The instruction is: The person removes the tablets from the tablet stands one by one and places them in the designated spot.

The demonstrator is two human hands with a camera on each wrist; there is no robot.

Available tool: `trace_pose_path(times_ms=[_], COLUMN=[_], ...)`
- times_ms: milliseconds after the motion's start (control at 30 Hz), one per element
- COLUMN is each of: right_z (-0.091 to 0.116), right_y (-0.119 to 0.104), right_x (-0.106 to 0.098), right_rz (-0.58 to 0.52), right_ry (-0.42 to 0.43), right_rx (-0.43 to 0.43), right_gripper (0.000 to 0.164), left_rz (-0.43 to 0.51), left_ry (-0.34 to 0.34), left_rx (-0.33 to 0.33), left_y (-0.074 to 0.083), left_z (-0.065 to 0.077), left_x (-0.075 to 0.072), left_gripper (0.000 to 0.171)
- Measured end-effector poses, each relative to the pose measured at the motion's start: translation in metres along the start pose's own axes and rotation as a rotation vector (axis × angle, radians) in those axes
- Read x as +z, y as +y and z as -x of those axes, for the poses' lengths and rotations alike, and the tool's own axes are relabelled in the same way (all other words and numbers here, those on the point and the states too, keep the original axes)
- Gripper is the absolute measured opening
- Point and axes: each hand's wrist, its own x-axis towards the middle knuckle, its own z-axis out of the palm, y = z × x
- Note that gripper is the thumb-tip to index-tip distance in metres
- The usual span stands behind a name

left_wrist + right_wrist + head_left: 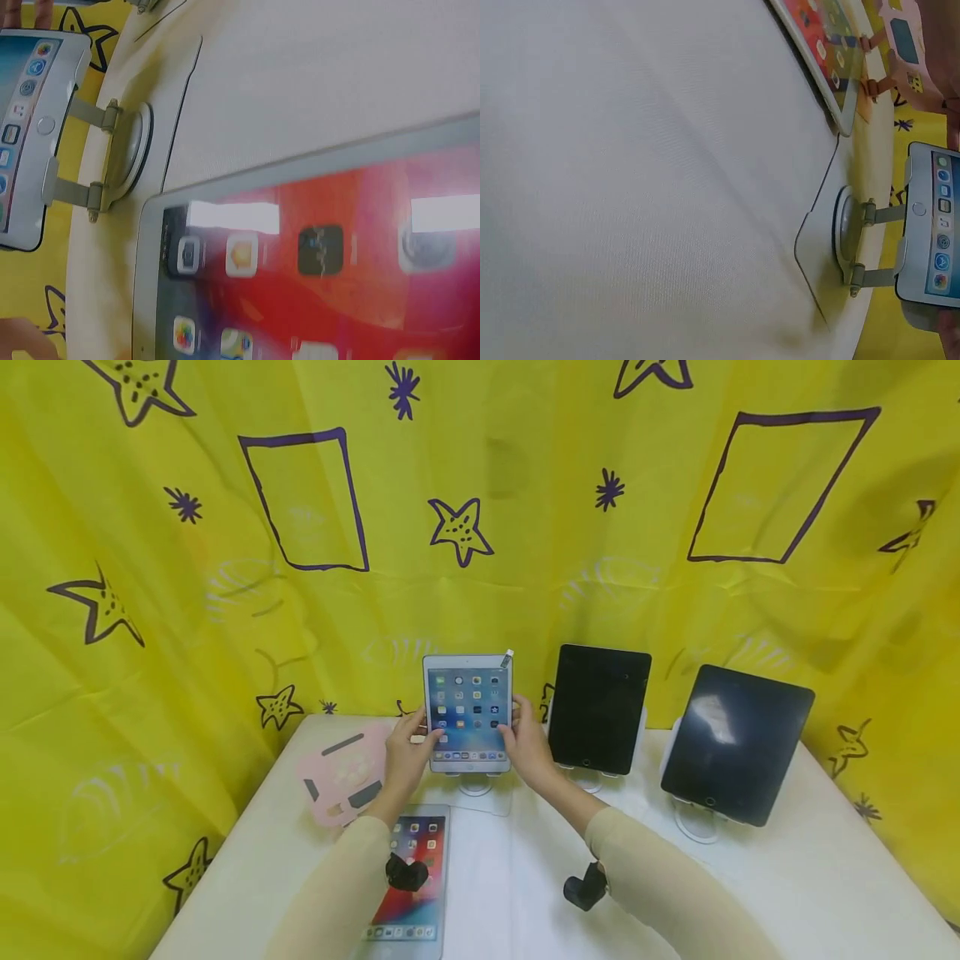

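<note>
One yellow curtain [525, 602] hung behind one white table [540, 893], which bore two black tablets [598, 710] [738, 743] leaning back on two stands at the right, one lit tablet [423, 906] lying flat by the left forearm, and one pink case [352, 768] farther back at the left. One white tablet [469, 714], its screen lit, stood upright at the middle, its lower edge in the two lugs of a third stand [475, 790]. The left hand [405, 747] pinched its left edge and the right hand [531, 745] its right, each with one thumb in front.
</note>
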Motion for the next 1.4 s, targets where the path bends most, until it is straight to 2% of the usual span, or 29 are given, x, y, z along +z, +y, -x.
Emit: trace_pose_path(times_ms=[100,267,433,533,700,800,1067,1267,1400], right_z=[0.0,0.0,0.002,0.003,0.008,0.011,0.025,0.034,0.039], right_y=[0.0,-0.003,-0.008,-0.011,-0.014,-0.015,-0.023,-0.03,-0.033], right_x=[-0.002,-0.005,-0.009,-0.012,-0.015,-0.017,-0.028,-0.041,-0.049], right_rz=[0.039,0.018,0.011,0.0,-0.052,-0.069,-0.086,-0.107,-0.121], right_ry=[0.016,-0.008,-0.026,-0.041,-0.079,-0.101,-0.158,-0.208,-0.245], right_rx=[0.02,0.031,0.028,0.03,0.05,0.064,0.111,0.157,0.199], right_gripper=[0.051,0.051,0.052,0.052,0.053,0.053,0.053,0.054,0.055], left_rz=[0.01,0.004,0.054,0.086,0.095,0.099,0.1,0.146,0.17], left_ry=[-0.007,-0.003,-0.002,-0.04,-0.144,-0.188,-0.249,-0.31,-0.362], left_rx=[0.009,0.003,-0.017,-0.057,-0.148,-0.178,-0.185,-0.175,-0.215], left_y=[0.001,0.004,0.01,0.014,0.018,0.021,0.028,0.036,0.042], left_z=[-0.001,-0.002,-0.002,-0.002,0.0,0.002,0.012,0.017,0.022], left_x=[-0.003,-0.005,-0.009,-0.015,-0.027,-0.032,-0.038,-0.042,-0.048], left_gripper=[0.049,0.046,0.045,0.047,0.048,0.046,0.048,0.051,0.052])
